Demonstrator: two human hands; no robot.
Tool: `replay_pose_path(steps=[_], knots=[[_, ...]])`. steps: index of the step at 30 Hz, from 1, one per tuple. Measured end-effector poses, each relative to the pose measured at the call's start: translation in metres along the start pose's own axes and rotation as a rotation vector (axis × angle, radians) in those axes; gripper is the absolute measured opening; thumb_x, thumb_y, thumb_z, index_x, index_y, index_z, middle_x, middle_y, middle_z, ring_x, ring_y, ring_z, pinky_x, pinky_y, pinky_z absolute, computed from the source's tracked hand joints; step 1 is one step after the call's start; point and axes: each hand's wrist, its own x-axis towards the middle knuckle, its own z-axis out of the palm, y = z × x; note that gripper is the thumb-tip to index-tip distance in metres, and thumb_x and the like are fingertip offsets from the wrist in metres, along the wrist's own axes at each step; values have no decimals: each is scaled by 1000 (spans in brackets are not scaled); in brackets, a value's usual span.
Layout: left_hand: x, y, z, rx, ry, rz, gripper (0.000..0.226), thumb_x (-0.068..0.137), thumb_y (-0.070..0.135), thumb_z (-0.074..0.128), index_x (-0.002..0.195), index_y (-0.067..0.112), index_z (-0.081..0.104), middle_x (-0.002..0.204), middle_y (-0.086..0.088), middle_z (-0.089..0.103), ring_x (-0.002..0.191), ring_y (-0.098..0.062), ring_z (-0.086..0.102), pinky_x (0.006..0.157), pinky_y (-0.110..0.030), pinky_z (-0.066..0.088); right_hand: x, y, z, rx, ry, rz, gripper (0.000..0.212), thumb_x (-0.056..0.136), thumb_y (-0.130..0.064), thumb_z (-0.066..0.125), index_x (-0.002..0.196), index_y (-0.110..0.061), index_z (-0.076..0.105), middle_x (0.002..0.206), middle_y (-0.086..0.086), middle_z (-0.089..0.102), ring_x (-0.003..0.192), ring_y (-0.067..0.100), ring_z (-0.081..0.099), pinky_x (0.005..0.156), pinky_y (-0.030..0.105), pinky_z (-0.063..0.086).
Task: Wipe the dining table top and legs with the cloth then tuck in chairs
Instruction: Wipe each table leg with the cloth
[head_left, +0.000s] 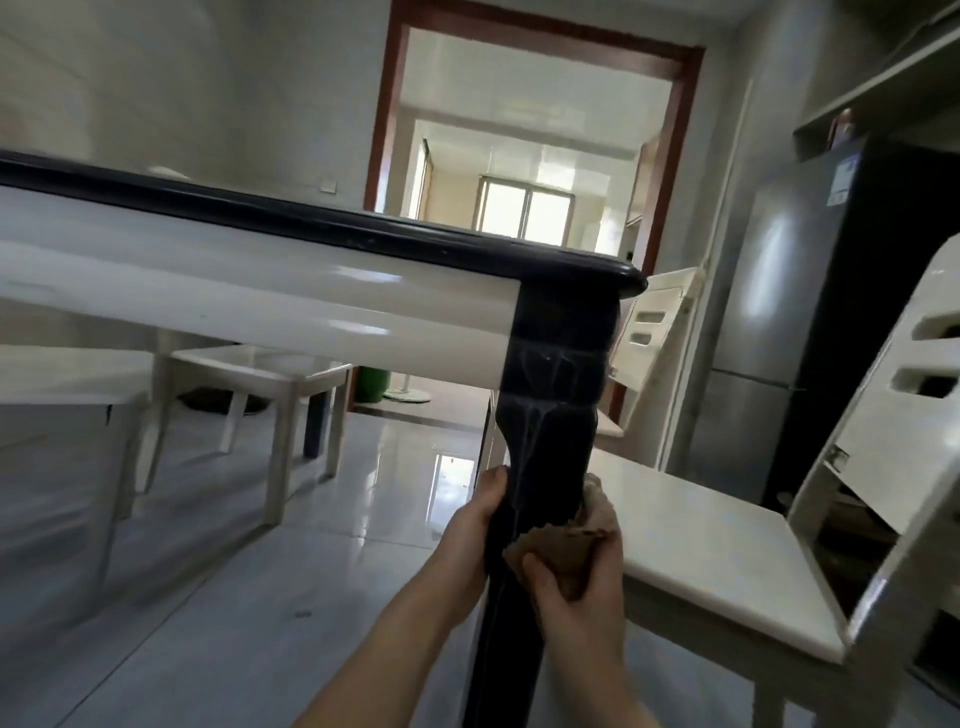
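From a low viewpoint I see the dining table, with a black top edge (322, 223) and a white apron (249, 306). Its black corner leg (550, 415) runs down the middle and carries pale wet streaks. My left hand (475, 525) grips the leg's left side. My right hand (576, 577) holds a brown cloth (582, 525) wrapped against the right side of the leg. A white chair (717, 551) stands pulled out just right of the leg.
Another white chair (654, 322) stands behind the table corner. Two white stools or chairs (275, 374) sit under the table at left. A grey fridge (779, 332) fills the right wall. Beyond lies a glossy tiled floor (363, 467) and an open doorway (535, 156).
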Motion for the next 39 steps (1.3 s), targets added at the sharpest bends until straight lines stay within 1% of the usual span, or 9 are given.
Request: replay_pose_path(steps=[8, 13, 19, 22, 24, 27, 31, 34, 39], knots=[[-1, 0, -1, -27, 28, -32, 42, 97, 42, 38, 119, 15, 62, 111, -5, 71, 104, -16, 67, 90, -29, 50, 51, -51, 16, -52, 147, -58, 54, 77, -37, 76, 120, -34, 43, 114, -14, 54, 102, 2, 52, 96, 20, 43], [0, -2, -4, -29, -5, -18, 43, 97, 43, 38, 115, 15, 66, 109, -6, 72, 103, -16, 67, 91, -27, 51, 41, -29, 3, -143, 49, -124, 74, 76, -20, 79, 128, -44, 32, 116, -28, 45, 103, -17, 45, 88, 0, 35], [-2, -3, -2, -25, 3, -7, 45, 97, 44, 38, 116, 14, 65, 108, -7, 72, 101, -17, 68, 82, -24, 54, 40, -34, 6, -209, 103, -144, 70, 73, -27, 82, 128, -33, 39, 118, -15, 49, 100, -8, 50, 81, -6, 37], [-4, -1, 0, 8, -6, 19, 43, 97, 45, 36, 115, 19, 65, 107, -1, 73, 101, -13, 68, 86, -25, 52, 57, -60, 18, -162, 169, -100, 57, 77, -42, 75, 123, -27, 45, 113, -14, 52, 96, -2, 52, 82, 2, 42], [-5, 0, 0, 25, -15, 26, 43, 98, 44, 35, 115, 20, 66, 108, 0, 72, 102, -13, 67, 89, -26, 50, 66, -68, 19, -130, 210, -77, 51, 83, -49, 64, 123, -20, 51, 110, -8, 59, 95, 6, 57, 92, 24, 50], [-4, -1, 0, 43, -21, 39, 43, 98, 45, 33, 113, 23, 67, 110, 0, 72, 104, -13, 66, 93, -30, 48, 64, -63, 14, -63, 284, -77, 34, 92, -40, 56, 116, -17, 59, 99, -6, 65, 91, 5, 60, 95, 40, 51], [-4, -2, 3, 7, -26, 37, 43, 98, 44, 33, 113, 20, 66, 102, 0, 74, 96, -12, 69, 78, -23, 55, 50, -47, 12, -73, 165, -193, 61, 83, -44, 68, 136, -26, 41, 125, -9, 55, 114, 3, 54, 103, 25, 46], [0, -6, 4, -67, -41, 34, 37, 99, 39, 35, 111, 20, 64, 87, 5, 76, 81, -5, 71, 60, -16, 54, 54, -56, 27, -275, 206, -112, 90, 65, -60, 76, 137, -24, 35, 131, -4, 45, 117, 11, 49, 104, 32, 45], [0, -5, 3, -64, -26, 45, 37, 98, 41, 37, 102, 20, 68, 88, 4, 76, 80, -8, 72, 59, -16, 54, 68, -70, 27, -166, 322, -53, 63, 76, -57, 70, 123, -20, 50, 113, -5, 59, 101, 13, 59, 92, 27, 50]])
